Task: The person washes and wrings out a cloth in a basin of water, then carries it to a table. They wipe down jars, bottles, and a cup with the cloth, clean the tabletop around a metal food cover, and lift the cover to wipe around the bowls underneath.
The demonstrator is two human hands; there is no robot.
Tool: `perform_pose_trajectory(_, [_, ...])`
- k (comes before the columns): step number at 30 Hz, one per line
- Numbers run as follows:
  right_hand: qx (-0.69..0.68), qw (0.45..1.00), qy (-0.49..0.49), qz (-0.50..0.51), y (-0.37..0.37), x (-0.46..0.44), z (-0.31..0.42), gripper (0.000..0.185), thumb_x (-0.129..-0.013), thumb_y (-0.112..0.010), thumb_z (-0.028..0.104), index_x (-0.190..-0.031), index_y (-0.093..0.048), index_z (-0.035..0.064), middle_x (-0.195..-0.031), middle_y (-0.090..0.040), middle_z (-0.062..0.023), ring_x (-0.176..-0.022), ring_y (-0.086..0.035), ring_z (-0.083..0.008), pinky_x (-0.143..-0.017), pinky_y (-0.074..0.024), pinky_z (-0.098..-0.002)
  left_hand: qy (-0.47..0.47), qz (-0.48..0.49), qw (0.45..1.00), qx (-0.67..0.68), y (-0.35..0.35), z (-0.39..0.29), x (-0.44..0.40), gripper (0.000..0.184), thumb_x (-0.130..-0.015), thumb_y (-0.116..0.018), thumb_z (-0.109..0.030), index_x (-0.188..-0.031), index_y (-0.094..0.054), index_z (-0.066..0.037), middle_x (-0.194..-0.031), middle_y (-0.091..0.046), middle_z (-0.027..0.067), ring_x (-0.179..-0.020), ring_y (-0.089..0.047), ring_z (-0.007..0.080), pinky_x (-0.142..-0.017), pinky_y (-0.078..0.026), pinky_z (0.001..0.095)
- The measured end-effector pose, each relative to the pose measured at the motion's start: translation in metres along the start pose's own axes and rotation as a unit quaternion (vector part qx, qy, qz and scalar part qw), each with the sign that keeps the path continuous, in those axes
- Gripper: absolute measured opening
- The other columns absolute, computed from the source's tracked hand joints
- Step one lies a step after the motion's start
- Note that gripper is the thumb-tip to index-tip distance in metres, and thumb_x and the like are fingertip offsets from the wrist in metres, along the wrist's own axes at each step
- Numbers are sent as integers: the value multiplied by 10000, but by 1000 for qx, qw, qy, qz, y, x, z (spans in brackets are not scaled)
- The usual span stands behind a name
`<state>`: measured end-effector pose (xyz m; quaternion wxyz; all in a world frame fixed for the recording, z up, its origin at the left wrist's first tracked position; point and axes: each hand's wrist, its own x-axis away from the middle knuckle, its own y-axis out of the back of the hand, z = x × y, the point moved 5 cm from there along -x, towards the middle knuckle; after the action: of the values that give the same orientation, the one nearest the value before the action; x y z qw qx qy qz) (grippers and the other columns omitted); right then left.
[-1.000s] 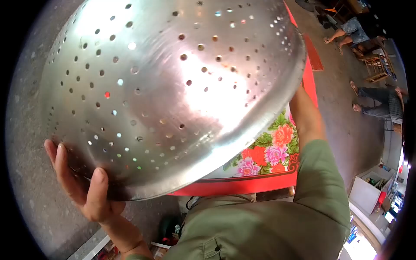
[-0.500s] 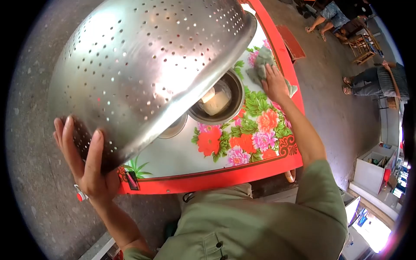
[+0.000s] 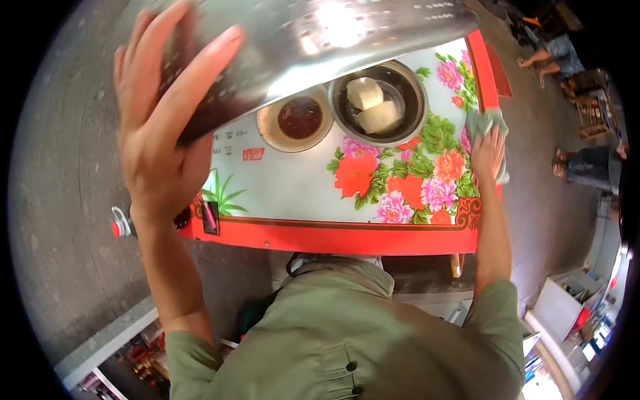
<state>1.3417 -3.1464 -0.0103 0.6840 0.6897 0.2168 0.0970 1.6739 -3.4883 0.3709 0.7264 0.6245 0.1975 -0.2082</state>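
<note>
My left hand (image 3: 163, 113) grips the rim of a large perforated metal colander (image 3: 267, 47), raised and tilted above the table at the top of the view. Under its edge stand a bowl of dark brown liquid (image 3: 299, 118) and a metal bowl (image 3: 420, 100) with two pale blocks (image 3: 379, 117) inside. At the table's right edge, my right hand (image 3: 490, 150) presses a grey-green cloth (image 3: 485, 122) against the border, fingers stretched over it.
The table (image 3: 287, 193) has a flowered top and a red rim. A small dark packet (image 3: 210, 217) lies at its front left corner. A bottle with a red cap (image 3: 119, 228) is beyond the left edge. Other people (image 3: 590, 167) are at the far right.
The colander has been lifted and tipped away, uncovering more of both bowls. My right hand has shifted with the cloth along the right border towards me. The view has turned slightly.
</note>
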Motion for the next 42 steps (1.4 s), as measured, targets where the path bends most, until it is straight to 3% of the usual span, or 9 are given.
perform_pose_trajectory(6, [9,974,201,101,67,182,113,459,-924,-491,303,-1212,-579,-44,-1506,-331,-177,-1385,-301,-379,-1147,-227,-471,21,-17,1000,-3,1,19,0,471,-698,-615,39,-1144,-682,-96,-1392,-454,210,-1347,-368,389,-1110,-250,508])
perform_pose_trajectory(13, [-259,817,499,130,101,237,368,543,-867,-585,296,-1304,-515,-18,-1466,-374,-209,-1349,-347,-354,-1124,-268,-492,-19,-134,991,20,-30,10,31,406,-779,-577,-170,-1180,-629,-146,-1368,-481,139,-1362,-355,338,-1141,-174,542])
perform_pose_trajectory(14, [-383,795,450,136,112,225,403,542,-879,-562,285,-1337,-487,6,-1471,-354,-215,-1354,-333,-353,-1127,-254,-479,-4,-167,985,40,-34,4,33,382,-783,-563,-208,-1155,-631,-150,-1340,-505,122,-1351,-372,328,-1139,-179,552])
perform_pose_trajectory(20, [-215,883,395,131,96,101,585,638,-853,-562,397,-1356,-461,18,-1324,-489,-247,-1267,-440,-369,-1055,-328,-490,77,-292,949,87,-42,-16,34,278,-704,-592,-276,-914,-709,-137,-1137,-611,47,-1232,-482,278,-1125,-208,583])
perform_pose_trajectory(21, [-285,879,380,-34,69,99,595,621,-856,-558,406,-1340,-486,22,-1310,-504,-247,-1243,-470,-365,-1039,-356,-475,85,-292,950,74,-40,-16,36,285,-710,-582,-277,-918,-710,-130,-1127,-614,44,-1226,-485,276,-1126,-208,584])
perform_pose_trajectory(31, [-196,822,513,150,81,95,684,537,-909,-525,337,-1357,-466,47,-1385,-469,-160,-1297,-398,-331,-1074,-310,-497,113,-230,962,94,-30,-9,58,433,-751,-552,-261,-1093,-666,-21,-1171,-595,67,-1234,-466,283,-1147,-243,529])
perform_pose_trajectory(35, [-270,765,585,-18,79,168,653,547,-882,-535,302,-1366,-449,62,-1444,-405,-168,-1299,-377,-388,-1067,-299,-537,97,-238,961,100,-31,-11,55,367,-738,-570,-269,-1026,-687,-76,-1172,-589,37,-1238,-460,265,-1146,-245,531])
perform_pose_trajectory(39, [-300,720,607,152,101,245,586,559,-876,-567,266,-1384,-448,68,-1492,-343,-144,-1364,-314,-369,-1107,-263,-529,102,-319,938,89,-46,-22,56,272,-737,-564,-272,-911,-705,-118,-1108,-604,29,-1218,-478,258,-1131,-239,548])
perform_pose_trajectory(42, [-332,718,601,117,97,284,561,566,-858,-604,235,-1376,-459,59,-1483,-370,-106,-1382,-305,-327,-1124,-251,-488,81,-287,950,95,-50,-28,63,259,-752,-567,-268,-933,-692,-131,-1120,-591,15,-1231,-462,242,-1130,-249,536])
